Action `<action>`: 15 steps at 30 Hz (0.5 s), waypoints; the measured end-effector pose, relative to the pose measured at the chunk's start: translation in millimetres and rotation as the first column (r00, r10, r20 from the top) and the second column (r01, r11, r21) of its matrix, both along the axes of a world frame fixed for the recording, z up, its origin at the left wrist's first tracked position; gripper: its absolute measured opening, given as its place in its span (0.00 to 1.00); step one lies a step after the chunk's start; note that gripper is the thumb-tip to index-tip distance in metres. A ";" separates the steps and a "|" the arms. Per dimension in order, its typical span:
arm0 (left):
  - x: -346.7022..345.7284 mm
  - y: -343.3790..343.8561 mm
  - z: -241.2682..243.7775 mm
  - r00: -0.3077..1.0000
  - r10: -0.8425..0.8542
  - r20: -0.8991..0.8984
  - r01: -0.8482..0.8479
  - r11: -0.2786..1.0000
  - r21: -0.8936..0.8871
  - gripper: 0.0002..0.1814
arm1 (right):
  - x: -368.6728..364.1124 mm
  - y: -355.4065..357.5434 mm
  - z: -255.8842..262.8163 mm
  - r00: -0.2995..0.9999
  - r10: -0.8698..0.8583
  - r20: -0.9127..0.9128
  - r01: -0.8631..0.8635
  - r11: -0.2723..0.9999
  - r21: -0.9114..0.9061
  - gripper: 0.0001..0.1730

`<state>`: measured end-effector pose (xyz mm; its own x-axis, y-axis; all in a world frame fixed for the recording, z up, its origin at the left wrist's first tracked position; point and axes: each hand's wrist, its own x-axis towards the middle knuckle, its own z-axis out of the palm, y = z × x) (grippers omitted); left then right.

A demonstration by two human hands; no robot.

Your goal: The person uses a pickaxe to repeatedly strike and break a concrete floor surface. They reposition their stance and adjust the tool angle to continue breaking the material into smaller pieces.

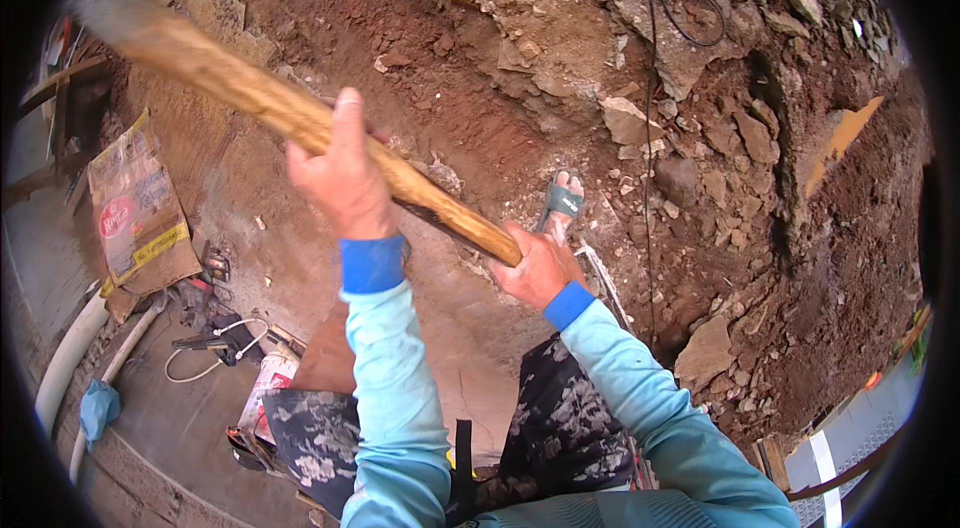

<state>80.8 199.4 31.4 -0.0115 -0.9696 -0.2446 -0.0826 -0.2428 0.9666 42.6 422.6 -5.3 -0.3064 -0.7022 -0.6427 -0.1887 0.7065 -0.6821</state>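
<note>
My left hand (345, 175) grips a thick wooden tool handle (442, 207) around its middle, thumb lying along the wood. My right hand (540, 265) is closed around the handle's near end. The handle slants up to the left, raised above the ground. Its far end is blurred, and a dark shape beside it at the picture's rim may be the tool head; its kind cannot be made out. Below and beyond the hands lies dug red-brown earth (360, 25) with broken stone. My foot in a green slide sandal (564, 202) stands just past my right hand.
A black cable (649, 153) runs across rubble on the right, near a loose stone slab (705, 352). To the left are a flattened cardboard piece (139, 198), a white pipe (71, 359), a blue plastic bag (100, 406) and a bucket (271, 378) beside my leg.
</note>
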 end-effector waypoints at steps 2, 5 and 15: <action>4.9 20.4 -68.5 0.986 -0.050 0.157 0.039 0.996 0.076 0.14 | -3.0 23.6 -31.1 1.000 0.027 -0.013 -0.026 0.997 0.077 0.29; 6.5 101.4 -172.8 0.995 -0.057 0.080 -0.015 0.711 0.703 0.17 | 16.9 112.0 -71.7 0.996 -0.073 -0.060 0.086 0.962 0.258 0.25; 47.1 209.6 -143.9 0.954 0.267 0.138 -0.277 0.603 0.748 0.17 | 11.3 201.6 -31.6 0.980 0.190 -0.061 -0.149 0.900 0.411 0.24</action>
